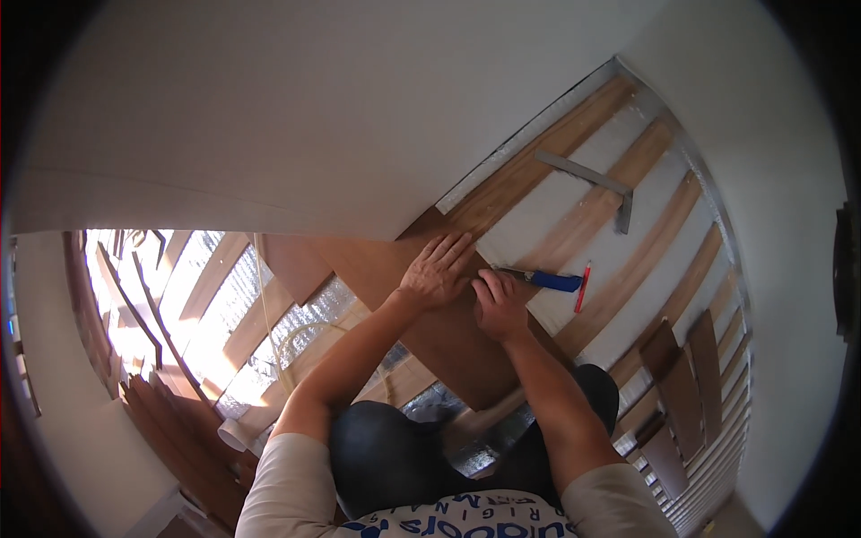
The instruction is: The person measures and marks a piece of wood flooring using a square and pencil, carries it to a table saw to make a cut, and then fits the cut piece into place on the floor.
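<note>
Under my hands lies a brown wooden plank (457, 350), set at a slant across the floor strips. My left hand (439, 272) rests flat on it with the fingers stretched out. Close by, at the plank's right edge, my right hand (500, 303) has its fingers curled closed; what they grip, if anything, is hidden. A blue-handled tool (553, 281) with a thin metal end lies just right of that hand, its metal end near the fingers. Beside its handle lies a red pencil (583, 287).
A metal carpenter's square (587, 172) lies on the wooden strips (574, 224) at the far right. Loose boards (686, 386) lie to the right, and stacked boards (170, 430) at the lower left. A pale cord (269, 314) crosses the left side. White walls (269, 108) border the floor.
</note>
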A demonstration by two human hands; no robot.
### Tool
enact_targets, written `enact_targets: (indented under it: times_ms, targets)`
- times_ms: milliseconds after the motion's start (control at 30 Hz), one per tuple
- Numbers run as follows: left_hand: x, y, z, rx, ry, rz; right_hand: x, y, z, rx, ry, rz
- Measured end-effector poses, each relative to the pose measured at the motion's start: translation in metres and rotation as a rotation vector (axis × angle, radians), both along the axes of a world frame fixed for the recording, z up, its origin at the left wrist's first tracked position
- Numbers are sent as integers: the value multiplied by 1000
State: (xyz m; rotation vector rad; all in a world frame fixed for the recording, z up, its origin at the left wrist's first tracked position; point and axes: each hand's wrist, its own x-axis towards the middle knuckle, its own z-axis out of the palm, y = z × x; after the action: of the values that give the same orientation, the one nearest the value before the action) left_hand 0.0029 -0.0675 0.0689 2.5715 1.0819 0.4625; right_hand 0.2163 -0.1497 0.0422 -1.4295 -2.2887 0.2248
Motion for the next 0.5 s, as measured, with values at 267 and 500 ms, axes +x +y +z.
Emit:
enact_targets:
  times_ms: [267,500]
  targets:
    - [8,-4,-28,-19,108,91,7,-3,-2,-30,104,16]
    - [28,-6,-32,16,160,13,35,-27,-6,7,201,-248]
